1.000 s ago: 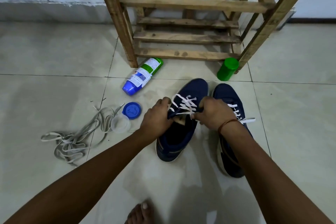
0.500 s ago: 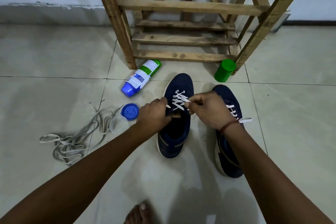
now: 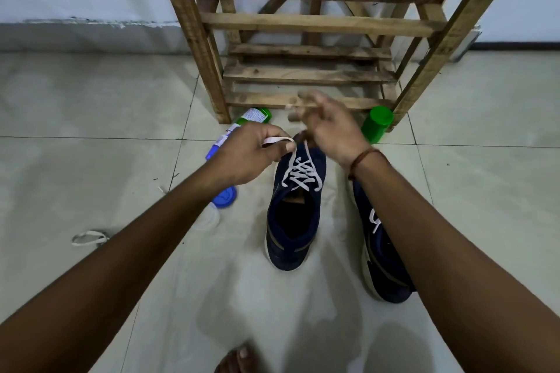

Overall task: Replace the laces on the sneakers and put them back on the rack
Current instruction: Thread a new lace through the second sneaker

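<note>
Two navy sneakers stand on the tiled floor in front of the wooden rack (image 3: pixel 315 24). The left sneaker (image 3: pixel 294 221) has a white lace (image 3: pixel 298 174) crossed through its eyelets. My left hand (image 3: pixel 254 154) pinches one lace end, pulled up and to the left. My right hand (image 3: pixel 330 127) is raised above the toe, blurred, with the other lace strand running up to it. The right sneaker (image 3: pixel 385 254) lies partly under my right forearm, with a bit of white lace showing.
A blue and green spray bottle (image 3: pixel 242 127) lies by the rack's left leg, a green cap (image 3: pixel 377 124) by its right leg. A blue lid (image 3: pixel 225 198) and a clear cap (image 3: pixel 209 218) lie left of the sneaker. An old grey lace (image 3: pixel 89 238) shows at left. My bare foot (image 3: pixel 239 360) is at the bottom.
Both hands have lifted off the sneaker's tongue and pulled the lace ends upward and apart. The camera has tilted so the rack fills more of the view.
</note>
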